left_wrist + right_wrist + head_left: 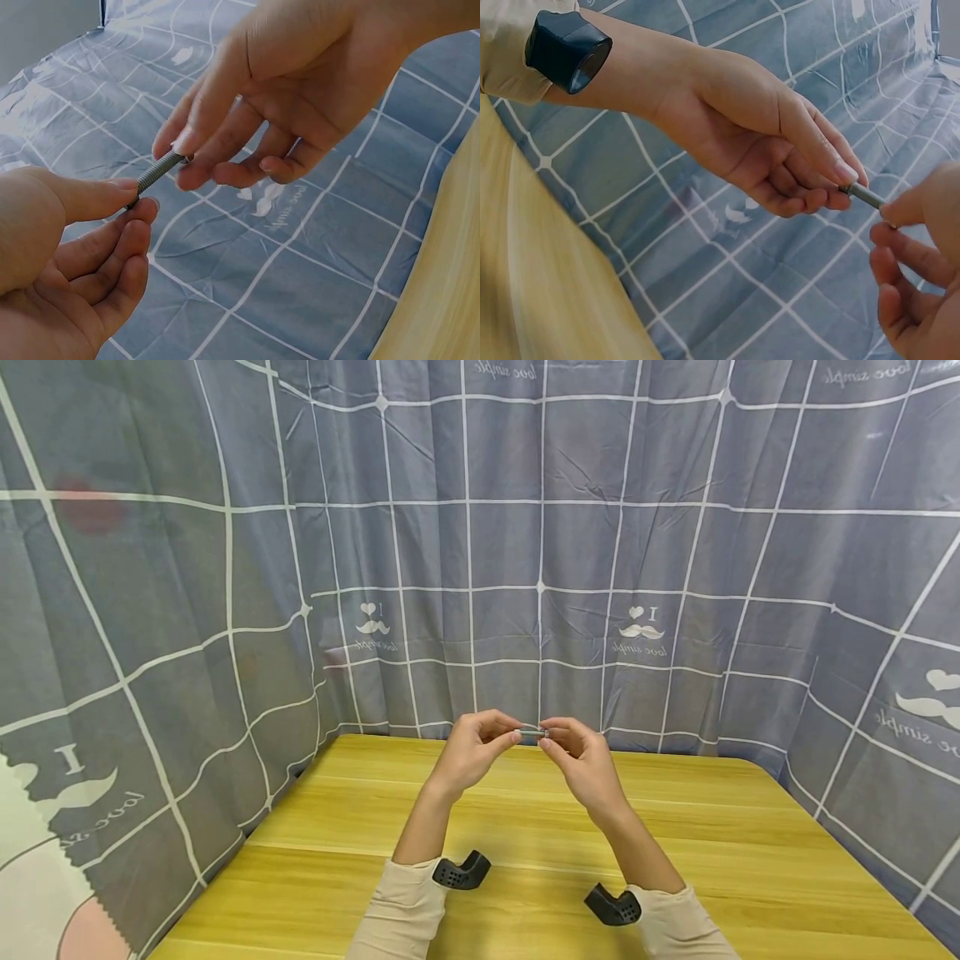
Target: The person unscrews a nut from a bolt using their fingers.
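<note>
A short grey threaded bolt is held up above the far part of the table, lying roughly level between both hands. Its thread shows plainly in the left wrist view. My left hand pinches one end between thumb and index finger. On the other end, the thumb and fingertips of my right hand grip it. A bare length of the bolt shows between the two sets of fingertips in the right wrist view. Fingers partly hide both ends, so I cannot tell whether a nut is on it.
Below the hands is a yellow wood-grain table. A grey curtain with white grid lines hangs behind it and along both sides. Each wrist wears a black camera mount, the left one and the right one.
</note>
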{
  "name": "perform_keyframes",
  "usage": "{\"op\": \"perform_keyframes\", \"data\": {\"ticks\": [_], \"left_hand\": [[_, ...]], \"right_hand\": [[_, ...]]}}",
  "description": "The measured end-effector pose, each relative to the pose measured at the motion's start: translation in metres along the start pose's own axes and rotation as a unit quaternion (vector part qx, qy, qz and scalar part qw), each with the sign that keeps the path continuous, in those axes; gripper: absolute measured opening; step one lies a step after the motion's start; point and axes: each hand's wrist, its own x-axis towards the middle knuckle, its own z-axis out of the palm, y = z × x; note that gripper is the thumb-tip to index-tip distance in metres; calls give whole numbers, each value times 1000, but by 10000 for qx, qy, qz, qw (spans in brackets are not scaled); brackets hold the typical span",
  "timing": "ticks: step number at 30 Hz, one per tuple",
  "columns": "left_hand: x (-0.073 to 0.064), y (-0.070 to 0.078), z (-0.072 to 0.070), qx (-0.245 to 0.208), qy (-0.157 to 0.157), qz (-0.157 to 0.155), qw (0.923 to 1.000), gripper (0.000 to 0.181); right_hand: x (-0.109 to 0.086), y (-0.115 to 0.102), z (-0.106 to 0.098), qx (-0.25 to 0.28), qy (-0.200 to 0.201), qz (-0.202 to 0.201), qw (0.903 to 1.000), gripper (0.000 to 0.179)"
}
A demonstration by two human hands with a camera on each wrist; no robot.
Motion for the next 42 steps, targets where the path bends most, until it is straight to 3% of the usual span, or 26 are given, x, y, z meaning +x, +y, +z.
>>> {"op": "perform_keyframes", "data": {"ticks": [10,18,23,28,36,42], "left_hand": [[0,1,1,-38,14,20,10000,15],[0,2,2,8,42,28,10000,14],[1,0,0,20,20,43,10000,14],[0,0,-1,38,17,10,10000,13],[0,1,-1,43,29,-4,10000,13],[0,1,-1,8,65,-31,10000,13]], "right_hand": [[0,0,0,0,78,175,9998,22],[0,-1,-1,-18,61,455,9989,30],[1,-1,0,102,79,311,9994,23],[0,-1,0,99,14,374,9993,32],[0,-2,-1,166,119,260,9995,21],[0,-1,0,323,64,147,9993,25]]}}
